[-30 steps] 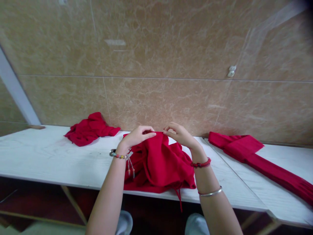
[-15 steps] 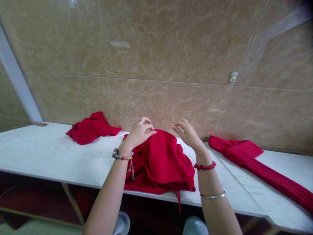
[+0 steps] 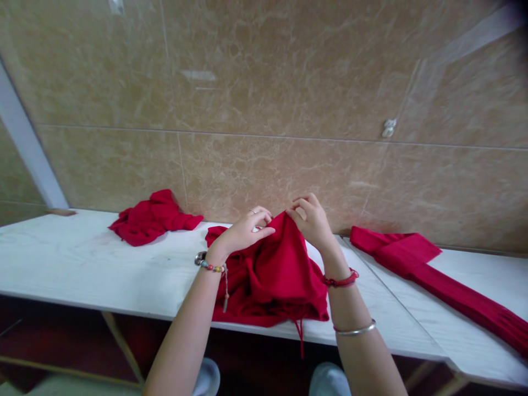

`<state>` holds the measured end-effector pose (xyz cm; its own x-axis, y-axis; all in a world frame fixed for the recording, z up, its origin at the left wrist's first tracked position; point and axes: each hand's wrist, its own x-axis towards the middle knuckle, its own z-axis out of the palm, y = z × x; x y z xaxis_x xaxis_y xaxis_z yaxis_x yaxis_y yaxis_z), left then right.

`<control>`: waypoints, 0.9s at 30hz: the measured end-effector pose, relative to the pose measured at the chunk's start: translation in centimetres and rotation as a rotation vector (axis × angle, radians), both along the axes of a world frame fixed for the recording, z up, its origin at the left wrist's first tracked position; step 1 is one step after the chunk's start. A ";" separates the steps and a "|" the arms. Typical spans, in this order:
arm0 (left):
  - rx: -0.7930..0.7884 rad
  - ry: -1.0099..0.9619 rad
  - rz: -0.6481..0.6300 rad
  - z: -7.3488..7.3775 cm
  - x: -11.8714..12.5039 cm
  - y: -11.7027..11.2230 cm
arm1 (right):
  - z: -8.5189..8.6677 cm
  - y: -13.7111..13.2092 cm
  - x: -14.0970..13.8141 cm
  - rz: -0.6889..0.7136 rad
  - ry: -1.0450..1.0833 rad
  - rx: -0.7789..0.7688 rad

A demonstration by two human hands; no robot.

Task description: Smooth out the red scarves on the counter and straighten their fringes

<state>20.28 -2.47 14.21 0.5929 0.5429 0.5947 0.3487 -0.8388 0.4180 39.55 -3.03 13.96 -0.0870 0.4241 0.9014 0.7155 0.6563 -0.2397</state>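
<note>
Red cloth (image 3: 284, 275), bundle (image 3: 152, 219) left, strip (image 3: 416, 258) right, probably shelving (image 3: 122, 345) beneath

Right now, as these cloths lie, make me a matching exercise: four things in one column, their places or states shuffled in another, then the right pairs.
Things:
1. middle cloth
2. left cloth
3. right cloth
4. bangle

Places or states:
A. long, folded over at one end
B. pinched up by the right hand
C. worn on the right arm
D. crumpled, untouched

Pairs: 1-B, 2-D, 3-A, 4-C
</note>
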 end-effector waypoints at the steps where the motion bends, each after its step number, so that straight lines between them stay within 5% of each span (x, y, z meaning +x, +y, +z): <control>1: -0.085 -0.024 -0.065 -0.3 0.4 0.1 | 0.0 -0.1 -0.1 -0.028 0.011 0.015; 5: -0.269 -0.131 -0.159 -0.6 0.9 0.4 | 0.2 -0.2 0.3 -0.168 0.091 0.108; 9: -0.251 -0.139 -0.085 0.1 0.2 0.2 | 0.3 0.0 1.9 -0.306 0.171 0.158; 13: -0.134 -0.018 0.094 0.6 0.1 -0.2 | -0.4 0.2 2.3 -0.448 0.185 -0.007; 16: 0.028 0.098 0.347 0.9 0.4 -0.6 | -0.9 0.2 1.5 -0.239 -0.014 -0.236; 20: 0.125 0.188 0.345 1.4 0.6 -1.3 | -0.9 -0.1 -0.3 0.161 -0.242 -0.289; 23: 0.177 0.215 0.341 1.5 0.6 -1.6 | -0.5 -0.2 -1.2 0.184 -0.235 -0.266; 27: 0.142 0.262 0.340 0.8 0.3 -1.1 | 0.1 -0.4 -0.7 0.045 -0.101 -0.166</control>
<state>20.60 -3.55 15.04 0.5360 0.6564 0.5309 0.6929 -0.7013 0.1676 38.87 -3.40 14.09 -0.1956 0.5601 0.8050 0.7118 0.6458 -0.2763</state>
